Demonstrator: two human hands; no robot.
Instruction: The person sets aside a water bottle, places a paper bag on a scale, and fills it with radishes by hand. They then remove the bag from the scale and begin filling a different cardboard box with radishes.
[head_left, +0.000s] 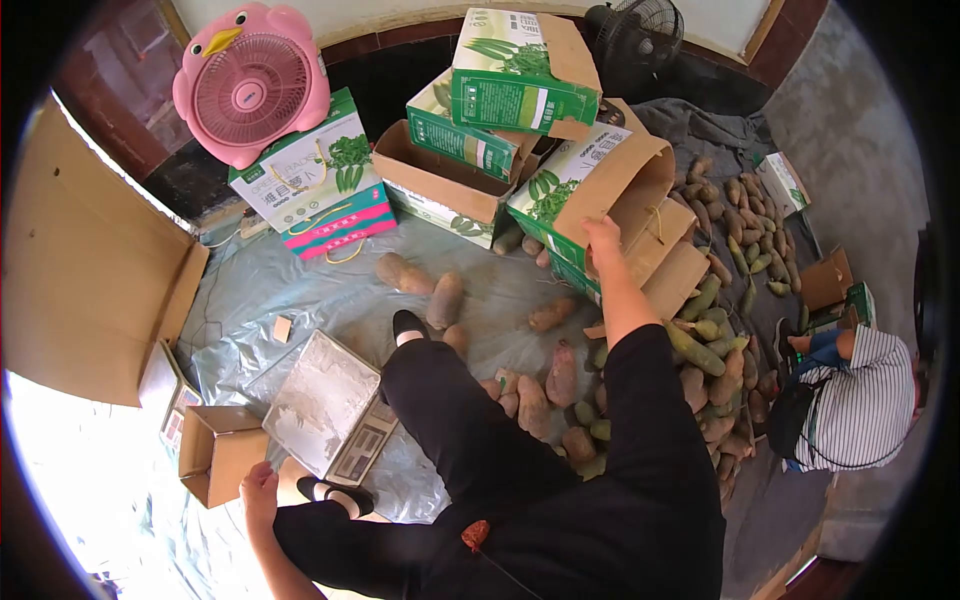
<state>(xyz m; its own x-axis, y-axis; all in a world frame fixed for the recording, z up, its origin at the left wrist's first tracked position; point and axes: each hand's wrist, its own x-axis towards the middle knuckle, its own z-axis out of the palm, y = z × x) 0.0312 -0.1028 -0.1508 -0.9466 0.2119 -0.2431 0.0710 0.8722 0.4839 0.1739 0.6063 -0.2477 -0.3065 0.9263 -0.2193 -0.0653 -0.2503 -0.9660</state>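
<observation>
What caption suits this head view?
Right hand on a carton flap, left hand beside a small box, tubers piled alongside.

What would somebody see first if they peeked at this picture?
Probably the pink penguin-shaped fan, perched on a box at the top left. Next comes the big pile of tubers spread out on the right. In the middle, green-and-white cartons are stacked up, and there the right hand holds the flap of an open carton.

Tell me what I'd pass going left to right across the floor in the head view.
First a flat cardboard sheet → small brown box → weighing scale → open green-and-white carton, gripped by the right hand → person in a striped shirt.
</observation>
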